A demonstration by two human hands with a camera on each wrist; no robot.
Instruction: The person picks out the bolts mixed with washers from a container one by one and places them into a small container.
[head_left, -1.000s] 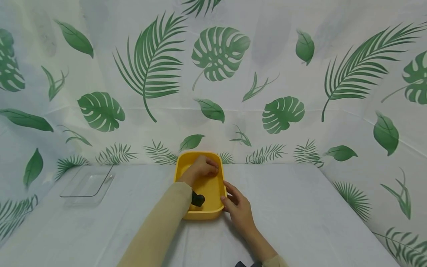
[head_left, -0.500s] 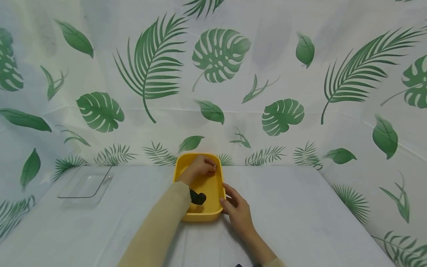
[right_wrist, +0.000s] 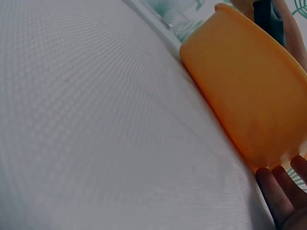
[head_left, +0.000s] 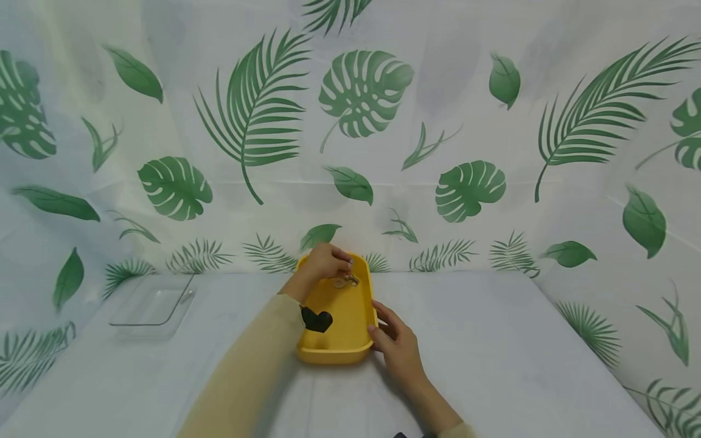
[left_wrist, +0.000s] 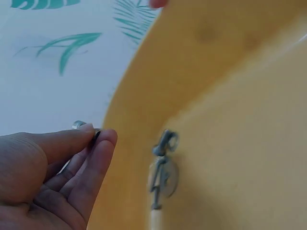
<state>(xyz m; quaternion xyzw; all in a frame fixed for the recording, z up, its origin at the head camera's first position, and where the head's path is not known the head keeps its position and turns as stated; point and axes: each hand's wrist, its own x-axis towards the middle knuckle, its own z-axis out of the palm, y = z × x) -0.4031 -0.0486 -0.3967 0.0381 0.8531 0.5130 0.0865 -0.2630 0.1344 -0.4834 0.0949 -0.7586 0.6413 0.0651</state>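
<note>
My left hand [head_left: 327,261] is above the far end of a yellow tray [head_left: 335,358]. In the left wrist view its thumb and finger pinch a small silvery metal piece [left_wrist: 79,124], mostly hidden by the fingertips. Inside the tray, just below that hand, shows a metal trinket [left_wrist: 165,167] with a small ring, a clasp-like part and a round disc. My right hand [head_left: 400,344] holds the tray's right side near the front corner, thumb at the rim. Several of its fingertips touch the outer wall low down in the right wrist view.
A clear glass or plastic container [head_left: 148,307] stands on the white-covered table [head_left: 493,365] at the left. Behind the table hangs a white cloth [head_left: 394,201] printed with green leaves. A black strap part [head_left: 317,319] on the left wrist overlaps the tray.
My left hand has lifted from the tray's right wall, up and slightly left. Metal pieces now show in the tray below it. The right hand keeps its hold.
</note>
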